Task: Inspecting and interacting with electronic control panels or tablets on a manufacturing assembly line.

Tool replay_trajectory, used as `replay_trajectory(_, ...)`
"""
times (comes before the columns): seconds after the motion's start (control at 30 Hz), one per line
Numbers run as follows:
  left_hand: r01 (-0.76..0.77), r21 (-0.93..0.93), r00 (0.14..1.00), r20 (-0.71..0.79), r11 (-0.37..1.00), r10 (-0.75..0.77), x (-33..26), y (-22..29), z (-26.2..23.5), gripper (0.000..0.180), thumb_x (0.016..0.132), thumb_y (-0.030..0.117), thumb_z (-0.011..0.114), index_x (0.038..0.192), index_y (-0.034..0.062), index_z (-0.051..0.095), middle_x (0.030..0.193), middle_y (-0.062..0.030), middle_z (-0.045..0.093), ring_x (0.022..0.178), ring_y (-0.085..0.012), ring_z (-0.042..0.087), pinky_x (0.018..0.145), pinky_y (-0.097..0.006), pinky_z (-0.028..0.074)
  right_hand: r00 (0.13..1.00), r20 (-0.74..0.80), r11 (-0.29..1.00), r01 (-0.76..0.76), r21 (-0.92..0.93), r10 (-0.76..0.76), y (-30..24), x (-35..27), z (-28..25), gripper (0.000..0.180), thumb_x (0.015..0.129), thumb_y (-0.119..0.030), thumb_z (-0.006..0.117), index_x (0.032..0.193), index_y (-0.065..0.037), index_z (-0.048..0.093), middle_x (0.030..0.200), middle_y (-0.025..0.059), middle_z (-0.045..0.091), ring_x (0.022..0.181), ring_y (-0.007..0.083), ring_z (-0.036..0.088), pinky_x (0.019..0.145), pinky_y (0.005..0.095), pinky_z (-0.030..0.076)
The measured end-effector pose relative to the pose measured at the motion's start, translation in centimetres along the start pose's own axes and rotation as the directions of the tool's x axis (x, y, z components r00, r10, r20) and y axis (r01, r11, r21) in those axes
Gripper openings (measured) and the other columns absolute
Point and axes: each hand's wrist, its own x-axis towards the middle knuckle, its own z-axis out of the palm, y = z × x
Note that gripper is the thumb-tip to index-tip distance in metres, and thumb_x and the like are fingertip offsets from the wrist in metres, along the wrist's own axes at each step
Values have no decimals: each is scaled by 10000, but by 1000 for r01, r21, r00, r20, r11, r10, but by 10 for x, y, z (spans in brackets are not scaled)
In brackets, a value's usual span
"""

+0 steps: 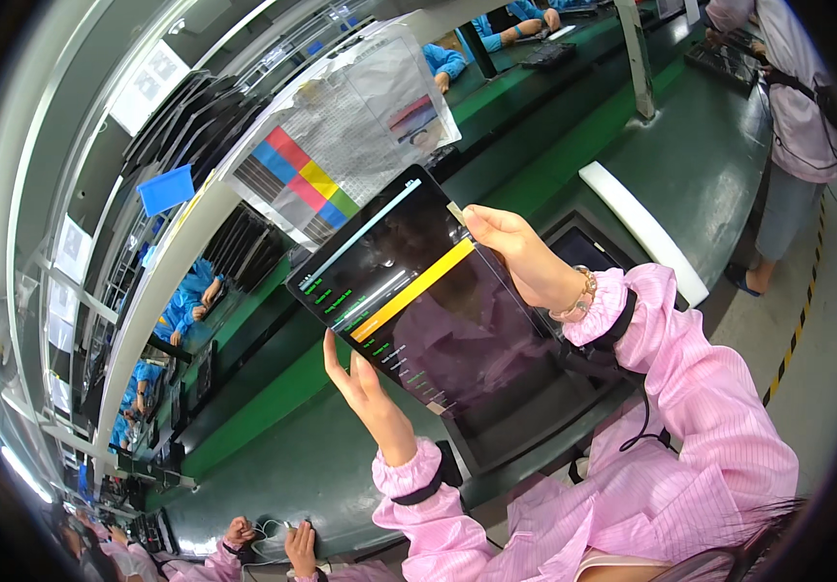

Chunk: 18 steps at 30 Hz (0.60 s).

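Observation:
I hold a black tablet [418,291] up in front of me, tilted, its dark screen lit with a yellow bar and short lines of green and white text. My left hand [365,388] supports its lower left edge with fingers extended along the side. My right hand [520,254] grips the upper right edge, thumb on the rim. Both arms wear pink striped sleeves with black wrist straps; a bracelet sits on the right wrist.
A colour test chart in a clear sleeve [341,155] hangs just behind the tablet. Below lies a dark green workbench [690,165] with a white foam bar [641,228] and another dark tablet [583,252]. Workers in blue sit at the far benches; a person in pink [787,87] stands at right.

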Motion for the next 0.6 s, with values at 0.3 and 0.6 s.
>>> replay_trajectory(0.3,102,107,921,367,989,-135,-68,-25,-26,925,851,253,603,1459,103,-78,1301,-194,433,1110,-213,478,924,-309,369,997,-2,996,83,-22,-83,-11,-11,3,310,966,-309,465,1033,-35,594,944,-48,579,888,27,495,821,204,387)
replay_trajectory(0.6,53,-7,961,272,999,-49,-85,-29,-23,931,809,169,622,1461,82,-37,1520,-9,59,663,-89,420,624,-219,385,994,19,994,110,-5,-110,-8,-15,8,325,967,-315,462,1056,-31,594,947,-51,550,895,22,454,834,200,364)
